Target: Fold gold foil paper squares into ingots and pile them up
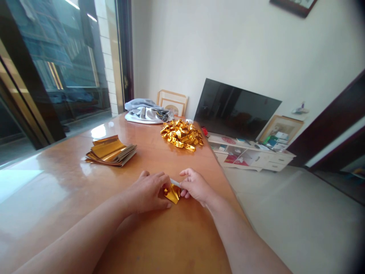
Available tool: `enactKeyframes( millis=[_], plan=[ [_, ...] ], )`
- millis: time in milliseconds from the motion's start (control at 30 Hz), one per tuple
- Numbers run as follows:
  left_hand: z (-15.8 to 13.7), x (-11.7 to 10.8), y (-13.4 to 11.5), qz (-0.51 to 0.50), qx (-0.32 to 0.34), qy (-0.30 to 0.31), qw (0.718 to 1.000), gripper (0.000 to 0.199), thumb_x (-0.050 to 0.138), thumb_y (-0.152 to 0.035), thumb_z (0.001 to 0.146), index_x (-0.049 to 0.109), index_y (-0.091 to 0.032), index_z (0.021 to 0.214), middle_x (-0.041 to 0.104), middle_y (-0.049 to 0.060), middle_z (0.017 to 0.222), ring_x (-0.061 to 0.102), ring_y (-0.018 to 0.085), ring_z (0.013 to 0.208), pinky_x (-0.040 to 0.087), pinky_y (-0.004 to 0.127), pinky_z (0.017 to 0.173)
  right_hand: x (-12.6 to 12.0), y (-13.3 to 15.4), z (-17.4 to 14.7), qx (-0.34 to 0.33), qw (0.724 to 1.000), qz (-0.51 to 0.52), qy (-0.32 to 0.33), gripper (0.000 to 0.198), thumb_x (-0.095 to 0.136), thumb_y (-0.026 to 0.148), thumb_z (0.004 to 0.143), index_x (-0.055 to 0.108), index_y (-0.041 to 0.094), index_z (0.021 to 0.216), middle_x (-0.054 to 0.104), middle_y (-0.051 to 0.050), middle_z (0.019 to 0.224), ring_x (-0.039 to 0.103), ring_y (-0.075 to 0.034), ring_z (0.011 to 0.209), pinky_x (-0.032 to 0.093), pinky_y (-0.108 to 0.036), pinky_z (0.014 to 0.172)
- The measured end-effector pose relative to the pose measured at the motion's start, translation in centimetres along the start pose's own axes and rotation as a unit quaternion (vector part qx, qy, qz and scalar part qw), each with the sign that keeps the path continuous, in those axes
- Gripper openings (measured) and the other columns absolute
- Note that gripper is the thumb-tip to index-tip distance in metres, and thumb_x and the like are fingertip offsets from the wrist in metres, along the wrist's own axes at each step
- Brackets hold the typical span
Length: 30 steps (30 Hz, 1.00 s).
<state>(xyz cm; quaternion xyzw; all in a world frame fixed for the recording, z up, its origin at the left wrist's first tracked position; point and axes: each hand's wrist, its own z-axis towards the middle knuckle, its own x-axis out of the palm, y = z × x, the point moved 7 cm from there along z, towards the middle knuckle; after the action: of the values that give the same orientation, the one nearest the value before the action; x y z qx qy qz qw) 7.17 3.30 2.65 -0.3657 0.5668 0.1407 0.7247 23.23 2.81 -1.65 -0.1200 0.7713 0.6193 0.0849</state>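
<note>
A glossy brown table (142, 243) stands before you in a pale-walled room. On it, between your hands, lies a gold foil (173, 194), partly folded. Your right hand (196, 186) has thumb and fingers clamped on its pale edge; your left hand (152, 188) is at its other side, thumb apart from the curled fingers, whether gripping you cannot tell. Beyond lie a foil stack (111, 152), a pile (182, 135) of folded gold pieces and a cloth bundle (148, 114). Past the table, a dark TV (236, 110) and boxes (279, 140), their print too small to read, top a white cabinet (264, 161).
</note>
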Motion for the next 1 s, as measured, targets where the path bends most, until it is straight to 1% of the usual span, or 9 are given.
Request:
enactKeyframes(
  millis=[133,300,367,500,600,700,767,867,1000],
  plan=[
    [0.0,-0.3,-0.4,0.017,0.0,-0.006,1.0,0.037,0.075,-0.049,0.071,0.06,-0.025,0.094,0.068,-0.001,0.093,0.063,0.022,0.086,0.036,0.038,0.087,0.4,0.0,-0.3,0.034,0.997,0.06,0.028,0.039,0.061,0.015,0.078,0.048,0.02,0.115,0.066,0.001,0.061,0.06,-0.012,0.051,0.042,-0.017,0.047],
    [-0.1,-0.5,-0.9,0.031,-0.003,-0.005,0.999,0.041,0.075,-0.052,0.069,0.06,-0.025,0.095,0.068,0.001,0.096,0.063,0.023,0.091,0.036,0.037,0.088,0.3,-0.4,-0.1,0.062,0.99,0.12,0.032,0.036,0.061,0.014,0.075,0.048,0.02,0.109,0.067,0.001,0.062,0.062,-0.012,0.05,0.041,-0.016,0.047],
    [-0.1,-0.5,-0.8,0.034,-0.003,-0.008,0.999,0.041,0.075,-0.053,0.069,0.06,-0.025,0.095,0.068,0.001,0.096,0.063,0.023,0.09,0.036,0.037,0.087,0.2,-0.5,0.1,0.062,0.992,0.102,0.027,0.033,0.06,0.014,0.075,0.049,0.021,0.105,0.067,0.001,0.062,0.061,-0.012,0.05,0.038,-0.016,0.045],
    [0.1,-0.2,-0.5,0.03,0.003,-0.012,0.999,0.037,0.074,-0.052,0.072,0.059,-0.024,0.091,0.067,-0.001,0.091,0.062,0.021,0.084,0.035,0.036,0.085,-0.2,-0.7,0.2,0.047,0.999,-0.005,0.02,0.018,0.055,0.019,0.079,0.055,0.02,0.097,0.064,0.002,0.057,0.055,-0.012,0.046,0.03,-0.018,0.042],
    [0.2,-0.1,-0.3,0.025,0.011,-0.014,1.0,0.036,0.074,-0.053,0.074,0.059,-0.024,0.09,0.067,-0.002,0.09,0.062,0.02,0.083,0.035,0.036,0.084,-1.1,-0.3,0.1,-0.007,0.996,-0.091,-0.003,0.012,0.055,0.023,0.081,0.058,0.02,0.092,0.062,0.003,0.06,0.055,-0.012,0.053,0.034,-0.02,0.048],
    [0.2,0.0,-0.2,0.019,0.016,-0.012,1.0,0.033,0.073,-0.052,0.077,0.06,-0.024,0.089,0.067,-0.002,0.09,0.062,0.019,0.082,0.035,0.036,0.083,-1.7,1.0,-0.7,-0.1,0.976,-0.192,-0.006,0.01,0.062,0.026,0.079,0.062,0.02,0.087,0.064,0.001,0.075,0.056,-0.013,0.065,0.037,-0.021,0.054],
    [0.2,0.0,-0.1,0.017,0.018,-0.012,1.0,0.031,0.072,-0.05,0.078,0.061,-0.024,0.089,0.067,-0.002,0.09,0.062,0.019,0.082,0.035,0.035,0.083,-1.5,1.9,-1.6,-0.143,0.958,-0.246,0.029,0.01,0.064,0.027,0.08,0.063,0.02,0.088,0.064,0.001,0.079,0.056,-0.013,0.069,0.036,-0.021,0.055],
    [0.3,0.0,-0.1,0.019,0.02,-0.01,1.0,0.025,0.069,-0.046,0.082,0.061,-0.024,0.089,0.067,-0.001,0.092,0.062,0.019,0.082,0.036,0.035,0.083,-0.7,3.1,-3.1,-0.179,0.932,-0.303,0.087,0.011,0.065,0.024,0.08,0.064,0.022,0.091,0.062,0.003,0.078,0.055,-0.013,0.068,0.035,-0.022,0.056],
    [0.3,0.0,-0.1,0.016,0.017,-0.009,1.0,0.015,0.064,-0.038,0.086,0.063,-0.025,0.091,0.067,-0.001,0.094,0.063,0.019,0.084,0.037,0.035,0.085,0.7,4.6,-4.7,-0.222,0.893,-0.373,0.117,0.018,0.074,0.031,0.077,0.065,0.024,0.092,0.063,0.001,0.087,0.056,-0.015,0.074,0.035,-0.023,0.061]
  ],
)
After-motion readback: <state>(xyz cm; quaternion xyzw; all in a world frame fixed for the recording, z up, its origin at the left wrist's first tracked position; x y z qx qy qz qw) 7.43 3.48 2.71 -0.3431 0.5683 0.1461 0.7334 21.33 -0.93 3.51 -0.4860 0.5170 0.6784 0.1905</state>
